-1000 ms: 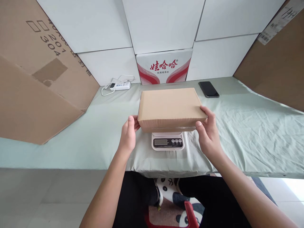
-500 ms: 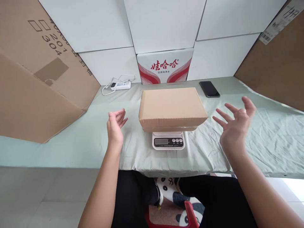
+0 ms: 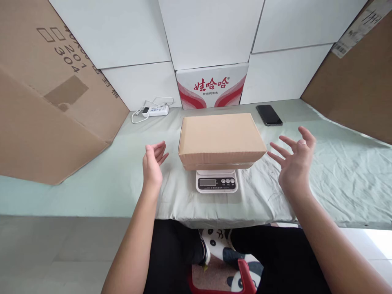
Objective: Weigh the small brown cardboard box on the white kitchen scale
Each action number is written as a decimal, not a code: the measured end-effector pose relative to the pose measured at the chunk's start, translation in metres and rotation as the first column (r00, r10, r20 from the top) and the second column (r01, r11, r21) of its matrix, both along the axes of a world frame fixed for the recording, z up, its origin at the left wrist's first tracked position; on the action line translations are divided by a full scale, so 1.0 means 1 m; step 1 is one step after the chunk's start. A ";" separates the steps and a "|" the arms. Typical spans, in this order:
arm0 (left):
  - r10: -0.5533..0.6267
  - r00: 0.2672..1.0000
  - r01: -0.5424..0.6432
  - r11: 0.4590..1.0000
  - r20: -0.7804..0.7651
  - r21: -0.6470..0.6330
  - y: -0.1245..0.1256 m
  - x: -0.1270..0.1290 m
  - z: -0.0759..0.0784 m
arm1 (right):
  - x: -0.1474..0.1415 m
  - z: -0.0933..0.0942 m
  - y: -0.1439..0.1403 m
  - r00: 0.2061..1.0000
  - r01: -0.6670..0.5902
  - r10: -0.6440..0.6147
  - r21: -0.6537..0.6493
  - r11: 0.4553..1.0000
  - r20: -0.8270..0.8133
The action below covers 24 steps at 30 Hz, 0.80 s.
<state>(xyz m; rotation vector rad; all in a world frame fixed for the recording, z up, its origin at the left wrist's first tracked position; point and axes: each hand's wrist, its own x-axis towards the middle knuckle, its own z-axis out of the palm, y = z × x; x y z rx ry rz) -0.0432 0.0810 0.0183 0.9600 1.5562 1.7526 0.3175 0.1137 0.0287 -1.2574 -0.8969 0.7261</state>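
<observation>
A closed brown cardboard box (image 3: 221, 138) rests flat on a small white digital scale (image 3: 217, 181), whose display and buttons show below the box's front edge. My left hand (image 3: 153, 163) hovers a short way left of the box, fingers apart, holding nothing. My right hand (image 3: 293, 162) hovers to the right of the box, fingers spread wide, also empty. Neither hand touches the box.
A pale green cloth covers the table (image 3: 337, 171). A black phone (image 3: 269, 114) lies behind the box at right. A white power strip (image 3: 154, 110) with cable sits at back left. A red-and-white printed carton (image 3: 212, 86) stands against the wall. Large cardboard sheets (image 3: 45, 102) lean at both sides.
One second ago both hands gripped the box's sides on the scale. They let go and drew outward; since half a second ago both have drifted slightly back toward the box.
</observation>
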 end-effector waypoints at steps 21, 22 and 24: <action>-0.244 0.969 0.244 0.970 -0.028 -0.006 -0.010 0.038 -0.007 | -0.031 -0.004 -0.020 0.866 -0.365 0.307 0.079 0.928 0.395; -0.252 0.967 0.252 0.968 -0.033 0.004 -0.009 0.039 -0.007 | -0.033 -0.002 -0.018 0.864 -0.359 0.297 0.083 0.930 0.407; -0.273 0.961 0.274 0.961 -0.046 0.029 -0.005 0.041 -0.007 | -0.036 0.001 -0.012 0.859 -0.347 0.274 0.096 0.933 0.433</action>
